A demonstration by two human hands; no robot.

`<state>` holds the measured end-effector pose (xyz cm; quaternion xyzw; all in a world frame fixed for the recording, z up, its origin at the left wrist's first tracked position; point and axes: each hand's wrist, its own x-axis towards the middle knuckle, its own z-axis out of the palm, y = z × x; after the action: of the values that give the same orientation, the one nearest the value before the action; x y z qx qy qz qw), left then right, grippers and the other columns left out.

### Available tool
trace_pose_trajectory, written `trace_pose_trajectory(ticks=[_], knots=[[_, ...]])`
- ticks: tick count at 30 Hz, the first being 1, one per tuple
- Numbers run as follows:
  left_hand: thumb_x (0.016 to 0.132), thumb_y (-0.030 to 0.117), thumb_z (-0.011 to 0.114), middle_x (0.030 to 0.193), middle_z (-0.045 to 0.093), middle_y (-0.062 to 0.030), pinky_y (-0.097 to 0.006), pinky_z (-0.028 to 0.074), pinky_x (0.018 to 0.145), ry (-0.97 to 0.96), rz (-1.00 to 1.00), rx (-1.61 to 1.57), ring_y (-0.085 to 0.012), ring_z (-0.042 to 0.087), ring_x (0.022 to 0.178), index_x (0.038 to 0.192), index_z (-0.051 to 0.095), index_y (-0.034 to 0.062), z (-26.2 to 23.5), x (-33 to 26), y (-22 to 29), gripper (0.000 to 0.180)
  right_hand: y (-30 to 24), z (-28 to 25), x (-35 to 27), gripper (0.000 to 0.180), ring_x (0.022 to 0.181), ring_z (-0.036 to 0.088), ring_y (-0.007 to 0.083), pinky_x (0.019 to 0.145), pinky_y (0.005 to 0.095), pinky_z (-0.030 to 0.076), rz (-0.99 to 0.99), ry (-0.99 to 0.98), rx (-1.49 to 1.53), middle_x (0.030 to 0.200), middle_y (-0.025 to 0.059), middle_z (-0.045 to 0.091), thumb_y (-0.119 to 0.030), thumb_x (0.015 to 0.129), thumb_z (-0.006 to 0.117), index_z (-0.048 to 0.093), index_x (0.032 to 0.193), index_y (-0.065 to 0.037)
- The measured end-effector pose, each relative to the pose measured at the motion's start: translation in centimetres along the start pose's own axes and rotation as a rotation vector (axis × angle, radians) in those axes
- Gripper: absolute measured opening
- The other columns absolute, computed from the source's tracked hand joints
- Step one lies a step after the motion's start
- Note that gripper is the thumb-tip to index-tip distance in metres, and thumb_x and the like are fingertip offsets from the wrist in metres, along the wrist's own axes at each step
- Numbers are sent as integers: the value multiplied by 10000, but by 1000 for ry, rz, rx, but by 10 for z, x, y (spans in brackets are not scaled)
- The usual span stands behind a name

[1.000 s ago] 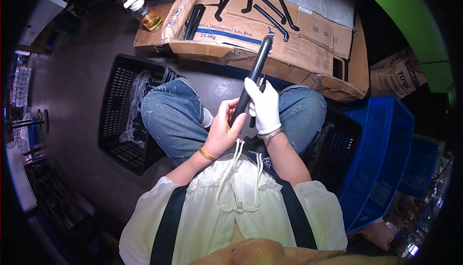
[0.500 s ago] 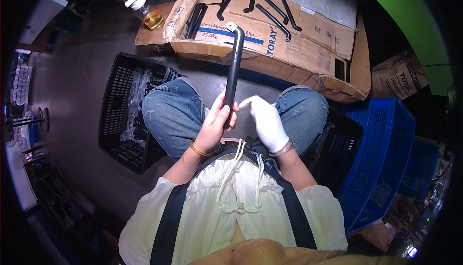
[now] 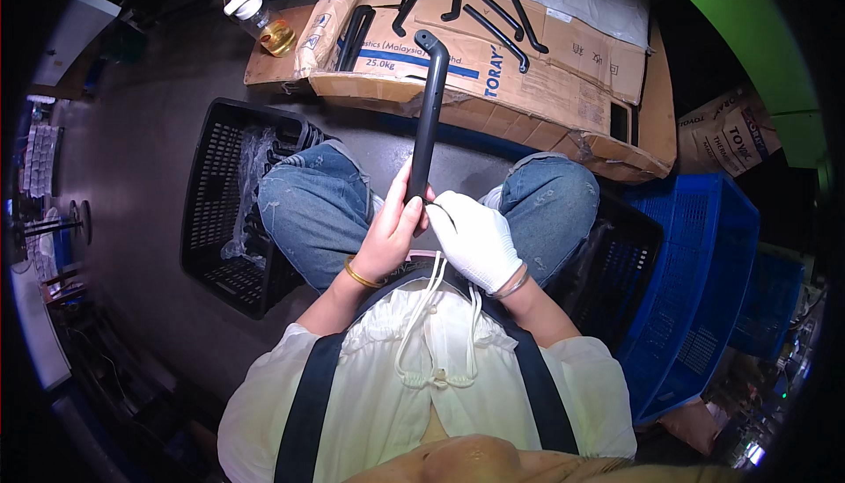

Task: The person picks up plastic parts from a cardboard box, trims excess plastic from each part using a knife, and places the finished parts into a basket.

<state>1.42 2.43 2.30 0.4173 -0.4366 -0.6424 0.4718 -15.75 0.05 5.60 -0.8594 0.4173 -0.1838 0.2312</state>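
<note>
A black bent tube (image 3: 426, 122) stands nearly upright in front of me, its short angled end with a small hole at the top. My left hand (image 3: 392, 230), bare and with a yellow bangle at the wrist, is wrapped round the tube's lower part. My right hand (image 3: 475, 241), in a white knit glove, is closed with its fingertips against the tube's lower end, beside the left fingers. Whatever those gloved fingers pinch is too small or hidden to make out. Several similar black tubes (image 3: 497, 39) lie on the cardboard (image 3: 546, 100) ahead.
A bottle (image 3: 275, 37) with yellowish liquid and white lid stands at the far left. Black crates (image 3: 204, 206) flank my knees, the left one holding clear plastic wrap. Blue crates (image 3: 682, 298) stand at the right, near a brown paper sack (image 3: 731, 140).
My gloved right hand has moved left to the tube's lower end. The tube has turned slightly, so its bent tip no longer shines brightly. My left hand keeps its hold.
</note>
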Motion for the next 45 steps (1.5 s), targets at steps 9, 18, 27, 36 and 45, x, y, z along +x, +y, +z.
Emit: trace_pose_trajectory(ticks=[9, 18, 27, 36, 45], knots=[[1029, 74, 389, 1102, 500, -57, -227, 432, 696, 48, 82, 249, -87, 460, 775, 1566, 129, 48, 7, -3, 1, 598, -5, -6, 1, 282, 753, 662, 256, 603, 390, 544, -18, -137, -114, 907, 82, 598, -280, 795, 721, 611, 972, -90], [1034, 105, 380, 1074, 501, -88, -263, 447, 774, 142, 107, 374, -131, 486, 835, 1554, 148, 11, 9, -4, -13, 578, -14, 8, 2, 186, 685, 648, 295, 569, 404, 522, 87, -49, -62, 829, 119, 605, -202, 981, 484, 608, 927, -74], [1038, 122, 378, 1132, 503, -86, -263, 404, 940, 166, 99, 389, -140, 487, 1021, 1542, 184, -14, 7, -5, -18, 557, -12, 17, 2, 474, 788, 687, 248, 607, 384, 567, 212, -219, -71, 957, 91, 609, -277, 724, 787, 601, 1121, -98], [1058, 195, 424, 921, 495, -20, -194, 355, 537, 260, -119, -347, -39, 409, 602, 1445, 336, 103, 2, -5, -14, 407, 8, 14, 13, 199, 773, 698, 331, 656, 413, 550, 340, 384, 276, 827, 156, 686, -184, 914, 670, 599, 1041, -47], [1033, 426, 468, 761, 477, 32, -188, 365, 526, -354, -497, -376, -41, 416, 567, 1130, 534, 31, -42, -39, -22, 412, 59, -45, 30, 253, 819, 554, 75, 751, 218, 436, 520, 231, 1043, 880, 14, 633, -243, 984, 595, 694, 1042, -18]])
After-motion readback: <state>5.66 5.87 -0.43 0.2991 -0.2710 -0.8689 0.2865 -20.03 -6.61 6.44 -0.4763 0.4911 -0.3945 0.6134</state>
